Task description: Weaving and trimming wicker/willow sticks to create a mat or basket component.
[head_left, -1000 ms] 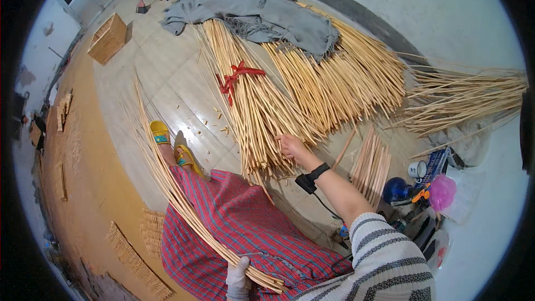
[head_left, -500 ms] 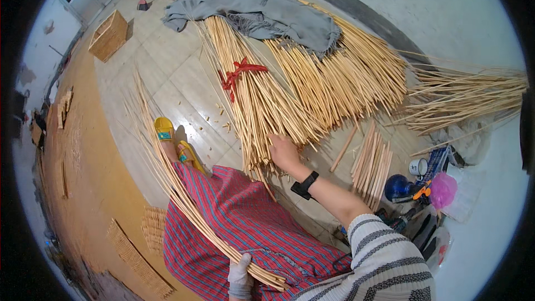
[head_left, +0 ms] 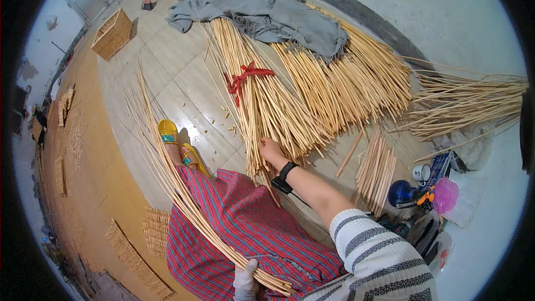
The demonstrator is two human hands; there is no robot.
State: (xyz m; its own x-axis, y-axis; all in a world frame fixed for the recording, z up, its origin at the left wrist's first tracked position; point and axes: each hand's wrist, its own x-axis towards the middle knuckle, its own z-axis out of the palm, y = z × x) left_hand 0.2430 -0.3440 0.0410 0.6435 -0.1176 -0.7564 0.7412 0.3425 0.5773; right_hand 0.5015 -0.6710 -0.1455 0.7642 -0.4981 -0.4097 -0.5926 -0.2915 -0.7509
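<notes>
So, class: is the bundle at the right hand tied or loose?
Tied: a red strip cinches the bundle partway along.

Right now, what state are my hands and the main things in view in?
Left hand: gloved, closed around long rods.
Long rods: held together, thin ends fanned out.
Right hand: fingers curled at the tied bundle; grip unclear.
Tied bundle: bound with red cloth, lower ends spread.
Red cloth: knotted.
Grey cloth: draped, rumpled.
Short sticks: loose, on the floor.
Yellow sandals: worn.
</notes>
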